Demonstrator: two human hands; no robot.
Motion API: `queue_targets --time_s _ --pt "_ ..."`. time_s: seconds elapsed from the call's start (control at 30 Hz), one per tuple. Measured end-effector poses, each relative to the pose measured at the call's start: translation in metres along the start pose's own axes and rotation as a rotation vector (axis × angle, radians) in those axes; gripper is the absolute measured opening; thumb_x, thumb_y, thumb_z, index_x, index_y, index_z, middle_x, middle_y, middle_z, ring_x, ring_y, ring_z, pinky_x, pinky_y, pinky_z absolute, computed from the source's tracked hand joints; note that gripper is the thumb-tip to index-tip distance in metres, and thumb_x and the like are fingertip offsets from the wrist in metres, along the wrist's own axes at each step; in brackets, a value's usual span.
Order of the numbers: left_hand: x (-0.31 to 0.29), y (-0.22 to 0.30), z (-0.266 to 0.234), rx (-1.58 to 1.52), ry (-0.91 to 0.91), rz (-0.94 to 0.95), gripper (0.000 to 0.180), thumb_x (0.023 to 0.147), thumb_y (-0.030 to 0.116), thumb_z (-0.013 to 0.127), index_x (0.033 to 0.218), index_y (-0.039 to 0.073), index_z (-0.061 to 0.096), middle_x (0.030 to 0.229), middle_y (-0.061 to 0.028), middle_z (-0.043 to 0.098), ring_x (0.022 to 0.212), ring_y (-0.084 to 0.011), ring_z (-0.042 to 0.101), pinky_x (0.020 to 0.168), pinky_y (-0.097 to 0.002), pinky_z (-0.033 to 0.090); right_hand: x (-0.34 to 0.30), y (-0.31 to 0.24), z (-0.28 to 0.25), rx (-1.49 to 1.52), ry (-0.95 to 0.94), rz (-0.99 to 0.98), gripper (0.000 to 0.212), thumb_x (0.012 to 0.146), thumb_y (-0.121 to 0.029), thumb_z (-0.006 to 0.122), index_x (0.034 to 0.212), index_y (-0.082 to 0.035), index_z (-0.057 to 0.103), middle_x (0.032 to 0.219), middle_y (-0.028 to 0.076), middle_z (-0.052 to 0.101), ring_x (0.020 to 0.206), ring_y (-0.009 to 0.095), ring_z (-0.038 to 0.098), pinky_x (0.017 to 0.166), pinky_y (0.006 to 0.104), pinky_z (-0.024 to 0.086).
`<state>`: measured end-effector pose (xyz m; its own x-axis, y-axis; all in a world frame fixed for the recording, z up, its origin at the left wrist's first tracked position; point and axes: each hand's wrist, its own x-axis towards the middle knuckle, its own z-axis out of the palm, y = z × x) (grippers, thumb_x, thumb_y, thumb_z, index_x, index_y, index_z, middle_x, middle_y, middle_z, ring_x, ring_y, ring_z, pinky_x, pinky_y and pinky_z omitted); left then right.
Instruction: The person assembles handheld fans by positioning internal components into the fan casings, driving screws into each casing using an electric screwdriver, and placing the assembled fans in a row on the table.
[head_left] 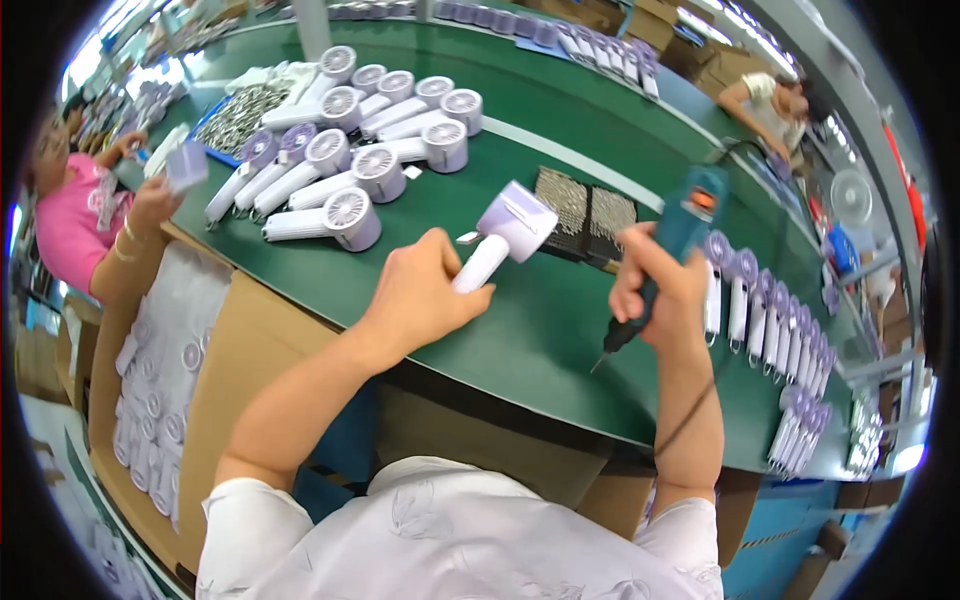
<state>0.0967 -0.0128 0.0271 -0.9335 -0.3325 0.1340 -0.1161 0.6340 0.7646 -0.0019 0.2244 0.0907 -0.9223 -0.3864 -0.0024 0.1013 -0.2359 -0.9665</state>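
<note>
Nearest to you, both forearms rise from the lower edge over the green work table [520,330], bare below short white sleeves. Your left hand [420,290] reaches forward with the wrist nearly straight, fingers curled shut around the white handle of a small handheld fan [505,240]; its lilac head points up and to the right, just above the table surface. Your right hand [655,295] stands more upright, elbow bent steeply, fist closed around a teal electric screwdriver [672,262] held almost vertical, its bit pointing down toward the table and its dark cord trailing past your forearm. The two hands are near each other but apart, fan and driver not touching.

Just beyond the fan head lie two dark screw trays [585,212], side by side. To your right, a row of lilac fans [760,315] lies along the table edge. Further left, a cluster of white and lilac fans [360,150] lies in rows, with a blue tray of small metal parts [240,118] behind it. At the far left, a person in pink [70,215] holds a small lilac piece; another person [770,105] leans at the far right.
</note>
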Motion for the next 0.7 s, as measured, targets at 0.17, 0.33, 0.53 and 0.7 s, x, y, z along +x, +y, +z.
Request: queue_targets --time_s 0.17,0.33,0.53,0.7 --pt "-0.029 0.005 0.029 0.183 0.008 0.117 0.056 0.064 0.021 0.093 0.099 0.001 0.054 0.070 -0.0135 0.064 0.061 -0.0270 0.064 0.059 -0.0383 0.051 -0.002 0.038 -0.017 -0.146 -0.029 0.224 0.029 0.087 -0.019 0.076 0.100 0.003 0.066 0.062 0.006 0.056 0.039 0.012 0.051 0.036 0.0283 0.040" --pt "-0.037 0.019 0.057 0.344 0.041 0.224 0.056 0.069 0.024 0.091 0.104 0.000 0.055 0.067 -0.0111 0.061 0.058 -0.0254 0.060 0.056 -0.0370 0.049 0.004 0.058 -0.035 -0.262 -0.139 0.215 0.033 0.083 -0.022 0.079 0.097 0.004 0.065 0.067 0.008 0.063 0.041 0.012 0.055 0.037 0.0269 0.041" --pt "-0.049 0.040 0.077 0.333 -0.017 0.312 0.057 0.071 0.028 0.092 0.102 0.000 0.055 0.063 -0.0039 0.055 0.053 -0.0116 0.050 0.052 -0.0265 0.044 -0.001 0.049 -0.051 -0.355 -0.082 0.221 0.027 0.081 -0.016 0.069 0.080 0.011 0.066 0.069 0.013 0.066 0.051 0.017 0.062 0.045 0.0308 0.052" --pt "-0.048 0.051 0.083 0.369 -0.068 0.277 0.059 0.068 0.027 0.093 0.102 0.000 0.054 0.065 -0.0089 0.059 0.054 -0.0230 0.058 0.053 -0.0351 0.048 -0.005 0.042 -0.059 -0.373 -0.099 0.178 0.031 0.085 -0.022 0.069 0.080 0.009 0.068 0.072 0.013 0.068 0.053 0.017 0.063 0.047 0.0301 0.054"
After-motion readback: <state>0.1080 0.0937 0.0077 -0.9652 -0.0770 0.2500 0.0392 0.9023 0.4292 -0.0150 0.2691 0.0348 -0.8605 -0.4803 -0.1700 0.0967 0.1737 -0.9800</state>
